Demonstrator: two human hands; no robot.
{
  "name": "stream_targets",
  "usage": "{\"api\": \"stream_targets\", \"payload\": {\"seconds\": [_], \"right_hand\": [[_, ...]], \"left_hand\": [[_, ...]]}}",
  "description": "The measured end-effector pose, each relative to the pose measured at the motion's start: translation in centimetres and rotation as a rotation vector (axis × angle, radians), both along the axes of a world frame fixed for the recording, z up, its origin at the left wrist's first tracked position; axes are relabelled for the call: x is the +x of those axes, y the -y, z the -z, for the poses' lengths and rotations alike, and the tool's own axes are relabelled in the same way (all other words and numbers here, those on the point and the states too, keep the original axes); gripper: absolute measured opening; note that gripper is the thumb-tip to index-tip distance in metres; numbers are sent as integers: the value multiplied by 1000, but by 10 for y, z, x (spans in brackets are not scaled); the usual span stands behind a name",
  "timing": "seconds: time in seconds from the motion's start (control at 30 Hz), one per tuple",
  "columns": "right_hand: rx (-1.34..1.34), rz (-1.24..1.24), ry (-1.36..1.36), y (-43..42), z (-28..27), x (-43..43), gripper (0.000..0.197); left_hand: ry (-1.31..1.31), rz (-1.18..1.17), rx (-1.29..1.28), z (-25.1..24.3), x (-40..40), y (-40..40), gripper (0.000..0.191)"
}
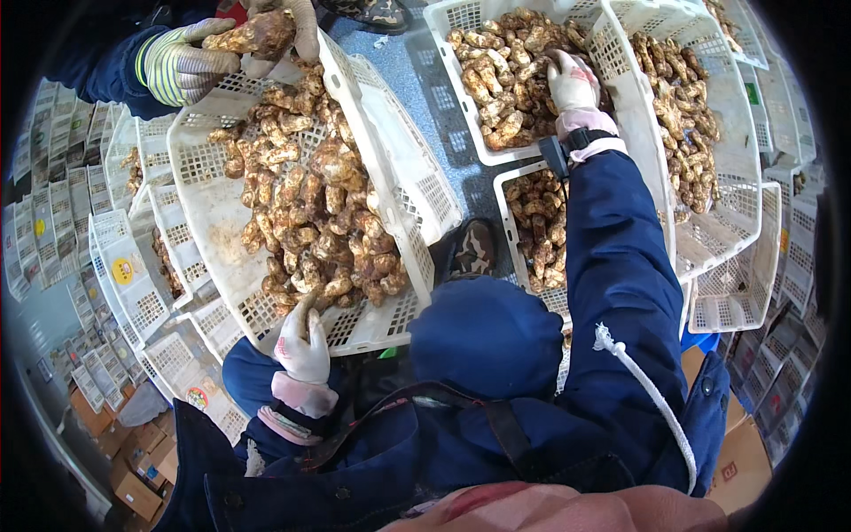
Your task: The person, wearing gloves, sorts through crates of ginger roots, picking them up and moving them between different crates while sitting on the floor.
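My left hand [304, 347], in a white glove with soiled fingertips, is at the near edge of a mushroom pile. That pile of knobbly brown-and-cream mushrooms [312, 199] lies in a large white perforated plastic crate [219, 226]. Whether its fingers grip a mushroom is unclear. My right arm stretches far forward. My gloved right hand [573, 81] reaches down onto smaller mushrooms [495, 86] in another white crate [469, 126]. Its fingertips are partly hidden among them, so any hold cannot be told. A dark band with a device [555, 156] circles that wrist.
Across the left crate, a co-worker's gloved hands [189, 63] hold a large mushroom [256, 34]. More mushrooms fill a right-hand crate [678, 113] and a lower crate [537, 226] beside my knee. Stacked white crates [126, 272] stand left. Cardboard boxes [136, 489] lie lower left.
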State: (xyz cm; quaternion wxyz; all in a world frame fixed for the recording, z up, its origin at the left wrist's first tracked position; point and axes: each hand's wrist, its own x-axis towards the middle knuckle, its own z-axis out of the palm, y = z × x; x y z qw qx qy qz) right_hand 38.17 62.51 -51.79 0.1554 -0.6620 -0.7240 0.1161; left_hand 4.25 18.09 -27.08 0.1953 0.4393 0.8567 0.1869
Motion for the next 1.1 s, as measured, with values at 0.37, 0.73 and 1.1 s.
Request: {"api": "stream_targets", "payload": {"seconds": [0.37, 0.73, 1.1], "right_hand": [[77, -320, 198, 29, -18, -42, 22], [165, -343, -247, 89, -60, -13, 43], [-100, -396, -146, 163, -109, -11, 36]], "left_hand": [[25, -28, -19, 7, -6, 6, 25], [10, 13, -18, -1, -3, -1, 26], [-81, 45, -15, -3, -5, 4, 26]]}}
